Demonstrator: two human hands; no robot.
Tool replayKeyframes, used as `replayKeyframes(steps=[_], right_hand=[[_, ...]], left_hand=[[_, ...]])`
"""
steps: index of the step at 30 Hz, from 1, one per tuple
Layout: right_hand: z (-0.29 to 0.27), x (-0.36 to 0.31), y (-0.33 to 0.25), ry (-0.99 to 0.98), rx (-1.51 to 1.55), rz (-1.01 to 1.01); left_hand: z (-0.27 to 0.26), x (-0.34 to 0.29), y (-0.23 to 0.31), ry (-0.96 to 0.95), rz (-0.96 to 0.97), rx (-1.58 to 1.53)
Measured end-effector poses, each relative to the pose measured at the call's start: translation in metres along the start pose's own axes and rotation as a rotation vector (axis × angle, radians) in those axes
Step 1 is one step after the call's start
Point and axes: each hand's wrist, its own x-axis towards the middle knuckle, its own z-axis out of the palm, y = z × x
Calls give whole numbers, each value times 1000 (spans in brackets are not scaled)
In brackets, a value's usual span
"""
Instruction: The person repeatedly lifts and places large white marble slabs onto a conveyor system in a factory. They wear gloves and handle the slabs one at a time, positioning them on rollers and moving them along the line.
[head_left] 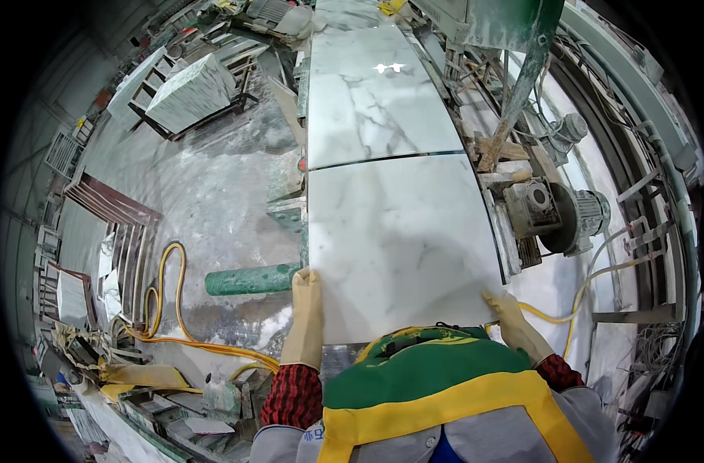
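Observation:
A polished white marble slab (402, 231) with faint grey veins lies flat in front of my body. My left hand (306, 312), in a cream work glove, holds its left edge near the front corner. On the opposite side my right hand (512, 318), gloved alike, grips the right edge close to the near corner, with the thumb side at the top. The fingers under the slab are hidden. Beyond a narrow dark gap lies a second marble slab (379, 100) with stronger grey veining and a bright light reflection.
Motors (591, 220) and a green machine column (514, 31) stand along the right side. A green roller (248, 280) juts out at left. Yellow hoses (160, 297) curl on the floor. Stacked slabs (190, 92) rest on a rack at far left; stone scraps (205, 424) lie lower left.

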Motion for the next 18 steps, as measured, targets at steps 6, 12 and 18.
replayKeyframes(steps=[6, 12, 18], right_hand=[[-8, 28, 16, 79, 32, 47], [-17, 51, 27, 59, 12, 76], [-21, 62, 29, 16, 50, 61]], left_hand=[[1, 12, -6, -35, -11, -10], [6, 16, -3, 21, -7, -33], [13, 14, 16, 96, -83, 25]])
